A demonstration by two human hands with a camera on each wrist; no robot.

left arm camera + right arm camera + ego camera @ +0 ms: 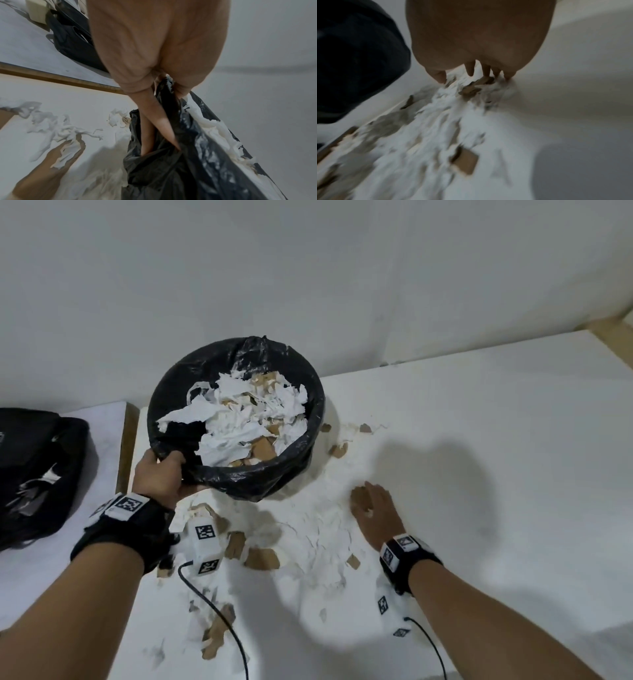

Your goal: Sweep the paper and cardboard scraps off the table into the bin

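The bin (236, 419), lined with a black bag, sits at the far left corner of the white table (479, 440), tipped toward the person. It is already well filled with torn white paper and brown cardboard, so I judge the job a good way along but not finished.

The left hand (161, 477) grips the near rim of the bin, fingers curled round the bag's edge; the left wrist view shows them pinching the black plastic. The right hand (371, 508) lies flat on the table to the right of the bin, fingers straight and slightly spread, pressing on the far right edge of the scrap pile (308, 529).

A good deal is left: a wide drift of paper and cardboard scraps spreads from just beside the bin's base toward the near edge, a few brown bits lie right of the bin, and more straggle down near the left edge by the cable (219, 621).

White paper on white table is hard to separate, so the pile's true extent is unclear. The right wrist view is badly blurred. The bin's base is hidden behind its own body, and a black bag (37, 474) on the neighbouring table is cut off at the left.
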